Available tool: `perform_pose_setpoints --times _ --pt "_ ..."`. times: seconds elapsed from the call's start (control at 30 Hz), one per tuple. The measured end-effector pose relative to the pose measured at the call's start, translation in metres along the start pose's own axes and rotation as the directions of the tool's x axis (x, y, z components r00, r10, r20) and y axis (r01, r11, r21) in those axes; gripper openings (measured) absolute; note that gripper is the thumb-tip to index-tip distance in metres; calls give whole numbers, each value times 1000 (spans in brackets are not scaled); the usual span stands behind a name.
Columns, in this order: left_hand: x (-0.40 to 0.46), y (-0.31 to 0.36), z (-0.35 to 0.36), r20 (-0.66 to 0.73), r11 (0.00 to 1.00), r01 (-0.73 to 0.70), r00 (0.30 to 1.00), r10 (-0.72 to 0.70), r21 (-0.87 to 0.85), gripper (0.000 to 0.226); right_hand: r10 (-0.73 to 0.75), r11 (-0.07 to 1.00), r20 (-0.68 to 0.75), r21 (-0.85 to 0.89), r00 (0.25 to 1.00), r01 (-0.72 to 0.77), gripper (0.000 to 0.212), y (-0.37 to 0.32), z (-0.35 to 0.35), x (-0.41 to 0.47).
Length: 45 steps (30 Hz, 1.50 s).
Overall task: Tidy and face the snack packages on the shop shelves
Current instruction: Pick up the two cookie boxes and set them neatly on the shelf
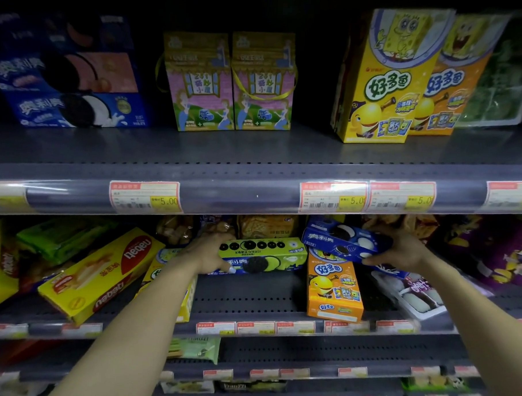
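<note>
On the middle shelf [249, 302] my left hand [211, 252] grips the left end of a long green-and-blue Oreo box [266, 256] lying on its side. My right hand [401, 249] holds the right end of a blue Oreo box [338, 240], tilted and lifted above an orange fish-cracker box [333, 287] that lies flat on the shelf. Behind both boxes sit brown biscuit bags [267, 226], partly hidden under the upper shelf's edge.
Yellow Nabati wafer boxes [101, 274] lie skewed at the left, a white tray pack [411, 294] and purple bags [490, 252] at the right. The upper shelf carries stacked Oreo boxes [70, 78], two pink house-shaped boxes [229, 82] and tall SpongeBob boxes [387, 77]. Price-tag rails [254, 194] edge each shelf.
</note>
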<state>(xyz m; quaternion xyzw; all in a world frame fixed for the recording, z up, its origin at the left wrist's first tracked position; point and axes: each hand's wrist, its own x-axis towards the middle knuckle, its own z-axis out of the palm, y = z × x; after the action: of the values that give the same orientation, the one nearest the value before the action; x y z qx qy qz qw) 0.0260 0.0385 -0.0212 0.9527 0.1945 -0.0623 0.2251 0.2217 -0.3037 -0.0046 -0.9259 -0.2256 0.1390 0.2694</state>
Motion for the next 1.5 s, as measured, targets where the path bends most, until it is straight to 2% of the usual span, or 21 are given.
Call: perform_pose_setpoints --times 0.2,0.4,0.57,1.0,1.33,1.5 --pt "-18 9 -22 -28 1000 -29 999 30 7 78 -48 995 -28 89 998 50 78 -14 -12 -23" --pt "-55 10 -41 -58 1000 -17 998 18 20 75 -97 994 -57 53 994 100 80 -32 -25 -51" --pt "-97 6 -54 -83 999 2 997 2 40 72 -145 989 -27 36 989 146 71 -42 -29 -83" --pt "-204 -19 -72 -145 995 67 986 -78 -74 65 -286 957 23 -39 958 287 72 -75 -23 -149" --pt "-270 -36 -115 -173 989 87 979 -107 -121 52 -402 910 131 -48 906 411 67 -131 -37 -173" --pt "-290 -38 -150 -176 989 94 978 -114 -116 53 -429 896 134 -63 893 440 65 -165 -54 -175"
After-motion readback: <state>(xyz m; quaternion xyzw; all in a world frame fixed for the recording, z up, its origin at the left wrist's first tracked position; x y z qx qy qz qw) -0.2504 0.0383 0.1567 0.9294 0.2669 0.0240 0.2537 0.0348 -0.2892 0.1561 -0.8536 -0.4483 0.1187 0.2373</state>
